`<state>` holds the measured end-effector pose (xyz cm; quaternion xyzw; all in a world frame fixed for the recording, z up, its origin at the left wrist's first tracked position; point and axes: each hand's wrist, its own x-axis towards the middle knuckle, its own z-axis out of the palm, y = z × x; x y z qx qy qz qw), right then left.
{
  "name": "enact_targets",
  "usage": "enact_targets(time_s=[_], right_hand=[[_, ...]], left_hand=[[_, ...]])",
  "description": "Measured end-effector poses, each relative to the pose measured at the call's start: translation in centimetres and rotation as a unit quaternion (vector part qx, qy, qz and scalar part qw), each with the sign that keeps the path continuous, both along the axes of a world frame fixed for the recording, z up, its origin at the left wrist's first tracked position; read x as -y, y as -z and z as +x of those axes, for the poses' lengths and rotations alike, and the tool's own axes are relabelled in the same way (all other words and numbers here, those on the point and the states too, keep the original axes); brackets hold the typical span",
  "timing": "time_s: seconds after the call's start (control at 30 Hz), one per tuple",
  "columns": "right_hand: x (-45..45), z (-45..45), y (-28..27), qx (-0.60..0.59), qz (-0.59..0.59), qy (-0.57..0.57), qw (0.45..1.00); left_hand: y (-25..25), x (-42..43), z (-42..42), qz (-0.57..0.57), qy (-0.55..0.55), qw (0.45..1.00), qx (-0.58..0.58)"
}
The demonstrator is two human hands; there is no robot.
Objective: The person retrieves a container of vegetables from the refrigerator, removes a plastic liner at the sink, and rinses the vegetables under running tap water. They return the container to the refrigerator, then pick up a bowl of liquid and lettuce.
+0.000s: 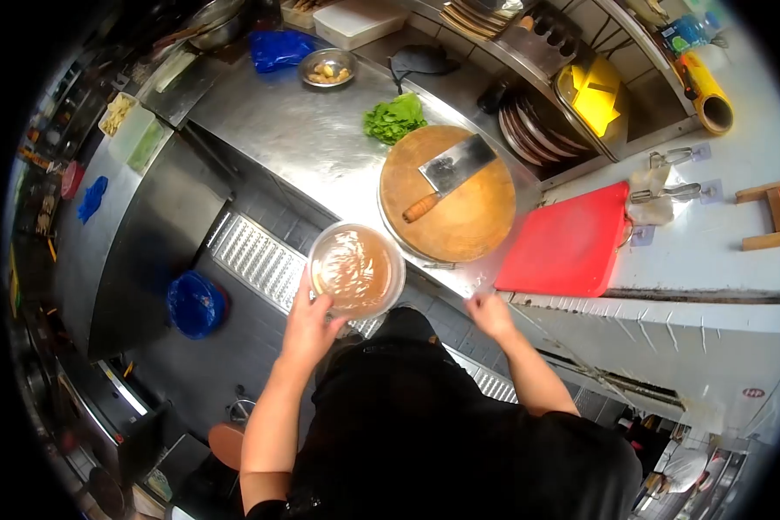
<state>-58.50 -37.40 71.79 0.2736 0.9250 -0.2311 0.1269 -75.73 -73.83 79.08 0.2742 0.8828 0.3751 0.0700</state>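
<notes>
My left hand grips the near-left rim of a round clear bowl filled with brownish liquid, held over the counter's front edge. My right hand is closed beside the counter edge, below the red board; whether it holds anything small is hidden. Ahead of it lies a round wooden chopping block, with a cleaver flat on top, its wooden handle toward me. Green lettuce leaves lie on the steel counter just behind the block.
A red cutting board lies at the right. Farther back are a metal bowl of yellowish pieces, a blue bag and a rack with plates. A blue basin stands on the floor at the left.
</notes>
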Motion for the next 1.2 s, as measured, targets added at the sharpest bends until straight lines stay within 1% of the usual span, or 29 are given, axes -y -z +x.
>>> enact_targets(time_s=[0.03,0.1,0.13,0.2,0.27,0.3,0.4,0.47,0.5,0.53,0.6,0.67,0.73,0.8,0.9,0.93,1.0,1.1,1.13,1.2], right_hand=[[1.2,-2.6,-1.7,-0.061,0.027,0.009,0.998],[3.3,-7.1,-4.1,-0.152,-0.005,0.059,0.987],[4.2,-9.1,-5.2,-0.175,-0.007,0.048,0.983],[5.8,-12.7,-7.0,-0.218,-0.013,0.026,0.975],[6.9,-16.3,-7.9,-0.229,-0.04,0.024,0.972],[7.1,-18.3,-8.1,-0.235,-0.054,0.022,0.97],[5.8,-24.5,-6.1,-0.279,0.014,-0.017,0.96],[4.6,-29.2,-5.4,-0.252,0.043,0.018,0.967],[4.4,-31.5,-6.0,-0.249,0.041,0.042,0.967],[2.4,-34.3,-2.9,-0.281,0.094,0.061,0.953],[1.8,-38.5,-5.7,-0.269,-0.002,0.109,0.957],[-2.0,-43.6,-2.1,-0.246,0.031,0.162,0.955],[-4.4,-48.0,-0.4,-0.186,0.054,0.195,0.961],[-7.1,-51.2,2.0,-0.113,0.036,0.217,0.969],[-10.9,-54.4,6.2,-0.004,0.004,0.189,0.982],[-11.6,-54.9,7.5,0.006,-0.024,0.216,0.976],[-12.0,-55.7,10.2,-0.038,-0.186,0.304,0.934],[-9.5,-56.5,8.0,-0.028,-0.196,0.29,0.936],[-9.0,-56.9,8.1,-0.026,-0.179,0.277,0.944],[-8.1,-56.8,8.4,-0.024,-0.148,0.26,0.954]], left_hand=[[0.1,1.8,-0.2,-0.016,-0.015,1.0,-0.017],[0.7,5.5,-0.8,-0.014,-0.04,0.999,0.014],[1.2,7.1,-1.0,-0.012,-0.053,0.998,0.029],[2.0,9.7,-1.1,-0.013,-0.099,0.995,0.008],[2.4,11.8,-1.4,-0.012,-0.137,0.99,-0.003],[2.7,12.7,-1.6,0.003,-0.161,0.987,0.021],[2.9,14.3,-2.9,0.022,-0.199,0.98,-0.017],[3.1,15.4,-3.9,0.006,-0.217,0.976,-0.018],[3.1,15.9,-4.5,0.005,-0.224,0.974,-0.02],[3.2,16.4,-5.1,0.002,-0.231,0.973,-0.023],[3.3,17.3,-6.5,0.006,-0.246,0.969,0.012],[2.4,17.7,-8.0,-0.003,-0.258,0.966,0.024],[2.0,18.2,-9.9,-0.002,-0.267,0.964,0.022],[1.9,18.5,-11.9,-0.008,-0.28,0.959,0.037],[2.3,18.5,-15.1,-0.022,-0.284,0.958,0.029],[2.4,18.5,-16.2,-0.029,-0.284,0.958,0.029],[2.5,18.0,-18.6,-0.036,-0.278,0.959,0.032],[2.4,17.0,-22.3,-0.038,-0.27,0.961,0.038],[2.4,16.6,-23.3,-0.039,-0.268,0.962,0.043],[2.6,15.7,-25.5,-0.061,-0.238,0.969,-0.004]])
